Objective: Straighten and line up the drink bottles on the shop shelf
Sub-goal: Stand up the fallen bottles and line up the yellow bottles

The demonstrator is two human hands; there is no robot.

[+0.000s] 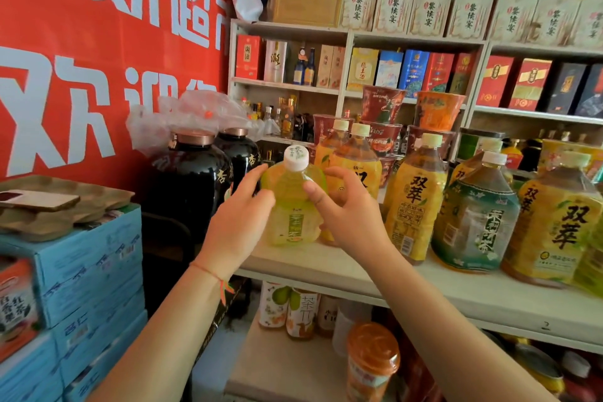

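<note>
The green tea bottle (292,206) stood at the left end of the shelf (326,266), its long axis nearly vertical, with the white cap (296,157) leaning a little toward me and its narrow label facing me. It held a pale yellow-green drink almost up to the neck. My left hand (239,217) cupped its left side, fingers bent against the shoulder, and my right hand (342,209) held its right side, thumb pressed on the front and fingers curled round behind. Just beside it to the right stood the yellow tea bottles (412,202), upright, filled with amber drink, caps up; two more sat behind my bottle. A large green-labelled bottle (478,222) stood among them, tilted slightly left. Behind the row, red noodle cups (383,108) were stacked. To the left stood two dark jars (192,183) with copper lids under a plastic bag (186,114). Further left, blue cartons (91,258) carried an egg tray (98,196).
</note>
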